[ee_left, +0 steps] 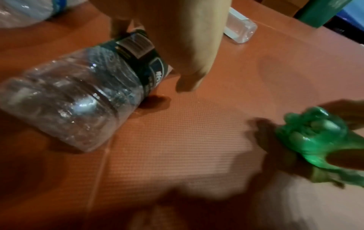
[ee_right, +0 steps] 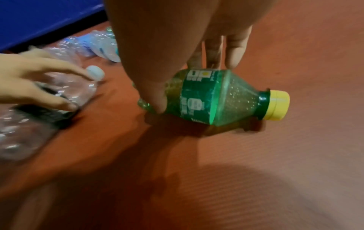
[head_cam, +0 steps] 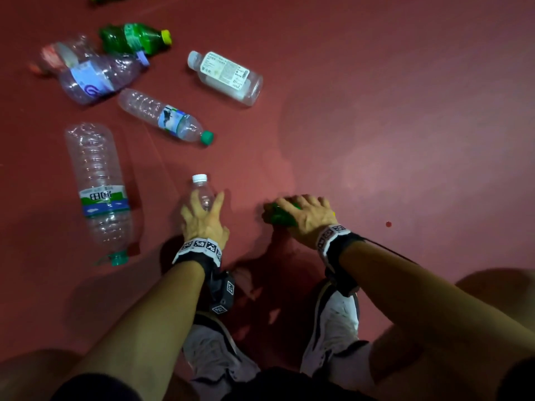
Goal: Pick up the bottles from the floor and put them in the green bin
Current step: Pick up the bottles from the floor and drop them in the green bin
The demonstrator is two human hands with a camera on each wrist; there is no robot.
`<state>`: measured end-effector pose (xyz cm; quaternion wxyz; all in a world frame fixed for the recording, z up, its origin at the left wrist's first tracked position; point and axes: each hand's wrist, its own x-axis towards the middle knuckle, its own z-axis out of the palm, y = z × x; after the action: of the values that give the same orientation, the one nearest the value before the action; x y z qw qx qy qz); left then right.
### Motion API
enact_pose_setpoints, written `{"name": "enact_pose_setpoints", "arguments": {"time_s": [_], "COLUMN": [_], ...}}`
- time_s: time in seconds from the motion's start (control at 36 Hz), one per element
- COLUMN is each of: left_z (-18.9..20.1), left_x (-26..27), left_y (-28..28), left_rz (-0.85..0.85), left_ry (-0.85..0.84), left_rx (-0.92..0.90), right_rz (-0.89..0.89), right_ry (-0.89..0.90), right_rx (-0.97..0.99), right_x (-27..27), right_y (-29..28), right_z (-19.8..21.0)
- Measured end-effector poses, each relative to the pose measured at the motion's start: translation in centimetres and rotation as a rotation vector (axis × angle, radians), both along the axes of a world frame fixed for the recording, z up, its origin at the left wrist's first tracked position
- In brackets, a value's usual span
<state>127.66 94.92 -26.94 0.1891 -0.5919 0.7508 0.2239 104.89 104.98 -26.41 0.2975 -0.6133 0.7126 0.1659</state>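
A small clear bottle (head_cam: pixel 201 189) with a white cap and dark label lies on the red floor just ahead of my feet. My left hand (head_cam: pixel 207 198) straddles it from above, thumb (ee_left: pixel 197 46) on one side and fingers on the other, curling round its body (ee_left: pixel 78 93). To the right lies a short green bottle (ee_right: pixel 216 96) with a yellow cap. My right hand (head_cam: pixel 301 209) grips it from above, thumb on the near side and fingers over the far side. Both bottles still touch the floor. A green container (ee_left: pixel 323 10) stands far off in the left wrist view.
Several more bottles lie to the left and ahead: a large clear one (head_cam: pixel 98 192), a green-capped one (head_cam: pixel 165 117), a white-labelled one (head_cam: pixel 225 73), a purple-tinted one (head_cam: pixel 98 76) and another green one (head_cam: pixel 136 37). My shoes (head_cam: pixel 335 319) are right below the hands.
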Motion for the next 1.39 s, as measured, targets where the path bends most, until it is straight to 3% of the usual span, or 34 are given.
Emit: {"name": "enact_pose_setpoints", "arguments": {"time_s": [0.08, 0.22, 0.36, 0.56, 0.64, 0.78, 1.0, 1.17, 1.25, 1.39], "left_z": [0.1, -0.5, 0.1, 6.7, 13.2, 27.9, 55.4, 75.2, 82.5, 91.1], "left_x": [0.0, 1.1, 2.0, -1.2, -2.7, -5.6, -10.0, -16.5, -20.2, -25.3], "left_y": [0.9, 2.2, 1.4, -3.1, -5.4, -7.2, -6.9, -7.9, -8.5, -9.4], "left_rz": [-0.101, 0.090, 0.038, -0.085, -0.143, -0.303, -0.444, -0.521, -0.575, -0.621], "left_ry": [-0.012, 0.024, 0.094, 0.164, 0.184, 0.190, 0.118, 0.160, 0.178, 0.187], "left_rx": [0.003, 0.122, 0.127, 0.008, -0.056, -0.155, -0.256, -0.375, -0.453, -0.553], "right_rz": [0.024, 0.093, 0.020, -0.076, -0.125, -0.152, -0.079, -0.084, -0.087, -0.102], "right_ry": [-0.022, 0.012, -0.028, -0.098, -0.137, -0.118, 0.031, 0.094, 0.154, 0.178], "right_rx": [0.024, -0.019, 0.022, -0.094, -0.147, -0.235, -0.322, -0.434, -0.512, -0.597], "right_x": [2.0, 2.2, 1.4, 2.7, 2.0, -0.6, -6.7, -12.1, -15.5, -21.6], "right_y": [0.5, 1.6, 0.2, -5.3, -7.0, -7.7, -6.9, -7.4, -7.7, -7.5], "right_z": [-0.4, -0.7, 0.3, 6.9, 13.1, 28.0, 55.2, 74.3, 81.5, 90.5]}}
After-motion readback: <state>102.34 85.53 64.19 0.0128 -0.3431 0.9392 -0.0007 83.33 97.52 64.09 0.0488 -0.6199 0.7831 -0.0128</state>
